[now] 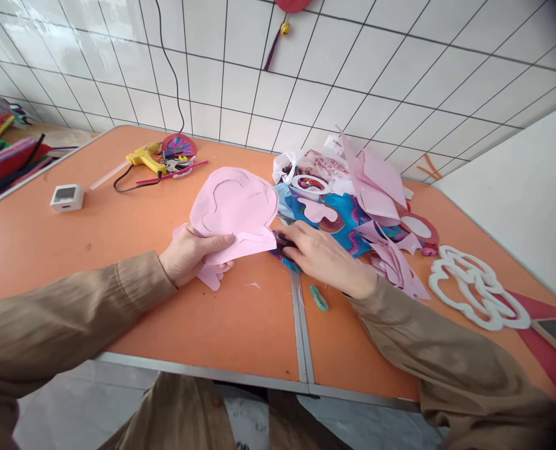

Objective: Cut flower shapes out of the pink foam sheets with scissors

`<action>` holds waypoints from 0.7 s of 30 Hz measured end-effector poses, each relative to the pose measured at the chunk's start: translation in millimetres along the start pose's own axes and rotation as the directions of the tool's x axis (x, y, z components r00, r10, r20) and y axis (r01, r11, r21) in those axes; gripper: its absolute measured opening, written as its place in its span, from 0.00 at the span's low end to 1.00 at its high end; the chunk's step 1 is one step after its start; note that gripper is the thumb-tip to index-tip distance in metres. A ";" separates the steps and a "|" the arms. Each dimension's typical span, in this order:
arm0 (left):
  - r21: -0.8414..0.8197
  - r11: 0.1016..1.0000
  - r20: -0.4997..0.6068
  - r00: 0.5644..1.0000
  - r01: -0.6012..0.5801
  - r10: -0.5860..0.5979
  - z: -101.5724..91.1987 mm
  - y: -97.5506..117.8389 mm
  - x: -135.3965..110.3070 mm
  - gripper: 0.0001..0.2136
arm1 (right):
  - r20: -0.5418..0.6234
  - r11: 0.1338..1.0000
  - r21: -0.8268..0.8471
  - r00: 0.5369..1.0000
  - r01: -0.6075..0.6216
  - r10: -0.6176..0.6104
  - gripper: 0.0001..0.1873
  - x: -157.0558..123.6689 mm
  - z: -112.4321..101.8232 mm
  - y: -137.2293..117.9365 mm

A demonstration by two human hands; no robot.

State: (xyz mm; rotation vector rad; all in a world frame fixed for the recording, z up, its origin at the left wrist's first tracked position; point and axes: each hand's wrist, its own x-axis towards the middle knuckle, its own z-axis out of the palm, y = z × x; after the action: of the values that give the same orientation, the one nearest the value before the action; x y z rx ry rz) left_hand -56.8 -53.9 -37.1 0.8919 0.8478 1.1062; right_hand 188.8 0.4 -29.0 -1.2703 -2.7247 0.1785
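Observation:
My left hand (188,253) pinches the lower left edge of a pink foam sheet (233,209) with curved lines drawn on it, holding it tilted above the orange table (119,250). At the sheet's right edge, my right hand (318,253) is closed around dark-handled scissors (280,240), whose blades meet the foam. A small pink offcut (210,276) lies under my left hand.
A heap of pink, blue and red foam scraps (353,206) lies behind my right hand. White foam cut-outs (477,287) sit at the right. A yellow glue gun (144,159), a small white box (67,197) and a teal scrap (318,298) are also on the table. Coloured sheets (1,156) are stacked far left.

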 end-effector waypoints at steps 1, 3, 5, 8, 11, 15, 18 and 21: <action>-0.014 1.000 -0.001 1.000 -0.006 0.006 -0.4 0.4 0.6 0.12 | -0.045 0.999 0.042 0.999 -0.014 0.016 0.20 -0.1 -0.8 2.1; -0.033 0.999 -0.018 1.000 -0.017 0.016 -1.8 0.8 1.9 0.11 | -0.137 0.983 0.182 0.990 -0.020 0.046 0.23 0.6 -1.4 7.6; -0.034 0.999 -0.043 0.999 -0.030 0.029 -3.4 1.0 3.1 0.10 | -0.181 0.941 0.339 0.981 -0.008 0.074 0.26 2.0 -0.3 13.7; -0.029 0.999 -0.053 0.998 -0.044 0.042 -5.2 0.9 4.3 0.10 | -0.119 0.866 0.498 0.986 -0.044 0.118 0.26 3.9 3.7 21.3; -0.022 0.998 -0.054 0.997 -0.062 0.060 -5.6 1.3 4.8 0.09 | -0.016 0.812 0.579 0.995 -0.073 0.101 0.26 4.2 6.8 25.0; -0.029 0.997 -0.083 0.994 -0.071 0.068 -5.4 3.9 5.5 0.10 | 0.019 0.748 0.660 0.997 -0.071 0.078 0.30 5.1 5.9 26.6; -0.020 0.999 -0.108 0.993 -0.045 0.043 -6.1 8.1 6.3 0.10 | 0.027 0.641 0.761 0.991 -0.104 0.130 0.30 8.0 2.0 28.1; -0.018 0.999 -0.128 0.991 -0.026 0.024 -6.2 13.9 6.6 0.09 | 0.053 0.490 0.862 0.983 -0.133 0.174 0.29 11.3 -2.6 30.8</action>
State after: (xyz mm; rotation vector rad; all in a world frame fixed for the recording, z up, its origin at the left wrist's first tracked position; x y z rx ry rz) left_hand -66.0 -43.7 -27.7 0.8238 0.9320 1.2017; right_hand 205.2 28.8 -30.7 -1.1059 -1.9076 1.3334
